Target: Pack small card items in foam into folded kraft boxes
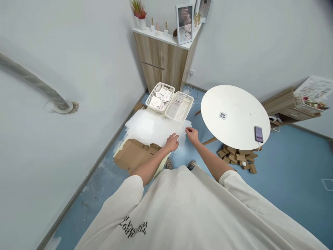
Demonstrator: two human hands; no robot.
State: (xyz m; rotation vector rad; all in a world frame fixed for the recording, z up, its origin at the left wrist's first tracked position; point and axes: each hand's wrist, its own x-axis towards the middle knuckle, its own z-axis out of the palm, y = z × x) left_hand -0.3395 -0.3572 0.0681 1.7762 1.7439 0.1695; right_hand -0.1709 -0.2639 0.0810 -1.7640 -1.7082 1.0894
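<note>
A stack of thin white translucent sheets [145, 125], like packing foam, lies spread in front of me on a low surface. My left hand [172, 141] is over the near right part of the stack, palm down, with its fingers apart. At the right edge of the sheets, my right hand [191, 134] has its thumb and fingertips pinched together. Whether a sheet edge is between them is too small to make out. Flat unfolded brown cardboard boxes [130, 154] lie under and beside my left forearm.
Behind the sheets stand a white basket of small packets [147, 101] and another basket with clear strips [187, 107]. To the right is a round white table [234, 104] with a phone [258, 134]; small cardboard boxes [240, 158] are heaped below. A wooden cabinet [161, 52] stands behind.
</note>
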